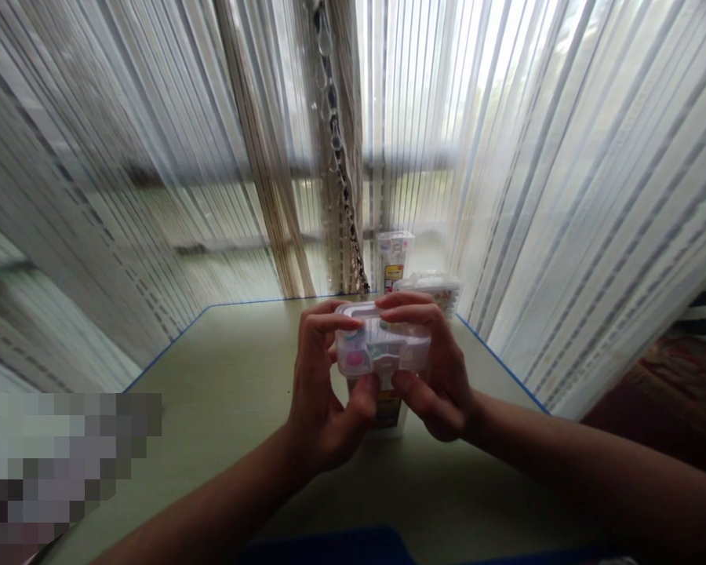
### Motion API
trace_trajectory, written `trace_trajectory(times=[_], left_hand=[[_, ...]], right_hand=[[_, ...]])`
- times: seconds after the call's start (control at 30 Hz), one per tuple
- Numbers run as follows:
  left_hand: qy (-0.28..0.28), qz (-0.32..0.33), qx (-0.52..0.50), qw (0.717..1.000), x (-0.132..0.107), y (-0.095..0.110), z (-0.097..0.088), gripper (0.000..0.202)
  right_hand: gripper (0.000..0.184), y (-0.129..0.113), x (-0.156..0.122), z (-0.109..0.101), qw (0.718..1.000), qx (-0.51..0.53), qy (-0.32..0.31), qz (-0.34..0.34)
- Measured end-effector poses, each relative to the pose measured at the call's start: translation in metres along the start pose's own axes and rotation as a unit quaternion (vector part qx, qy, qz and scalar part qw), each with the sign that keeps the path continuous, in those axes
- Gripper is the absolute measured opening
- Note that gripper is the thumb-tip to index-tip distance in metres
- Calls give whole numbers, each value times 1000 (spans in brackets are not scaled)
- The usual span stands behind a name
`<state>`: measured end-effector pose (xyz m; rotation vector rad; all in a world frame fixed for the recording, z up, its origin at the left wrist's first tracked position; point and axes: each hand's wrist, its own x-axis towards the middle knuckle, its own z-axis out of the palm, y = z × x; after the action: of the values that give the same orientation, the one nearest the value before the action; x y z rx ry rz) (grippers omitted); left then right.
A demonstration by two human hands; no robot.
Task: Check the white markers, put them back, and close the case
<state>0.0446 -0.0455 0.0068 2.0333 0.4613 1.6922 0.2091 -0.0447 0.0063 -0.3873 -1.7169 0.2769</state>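
Observation:
A small clear plastic box [382,349] with coloured round pieces inside and a latch on its front is held up over the table by both hands. My left hand [323,392] grips its left end, fingers over the top and thumb under the front edge. My right hand [438,369] grips the right end the same way, fingers curled across the lid. Just below the box a similar small container [388,412] with a yellow label stands on the table, mostly hidden by my hands.
The pale green table [229,392] has a blue edge. At its far end stand a tall clear container [394,259] with a yellow label and a low clear box [432,286]. Sheer striped curtains hang close around the table on the left, back and right.

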Motion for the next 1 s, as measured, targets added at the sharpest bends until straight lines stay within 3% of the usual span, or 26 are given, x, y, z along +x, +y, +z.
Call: trace_trajectory(times=[0.3,1.0], left_hand=[[18,-4,21,1000,-1,-1,2,41],[-3,-7,-14,1000,-2,-1,0,42]], right_hand=[[46,-2,2,3,1000,-17,11,-3],[52,1,-1,0,1000,7,-4,-2]])
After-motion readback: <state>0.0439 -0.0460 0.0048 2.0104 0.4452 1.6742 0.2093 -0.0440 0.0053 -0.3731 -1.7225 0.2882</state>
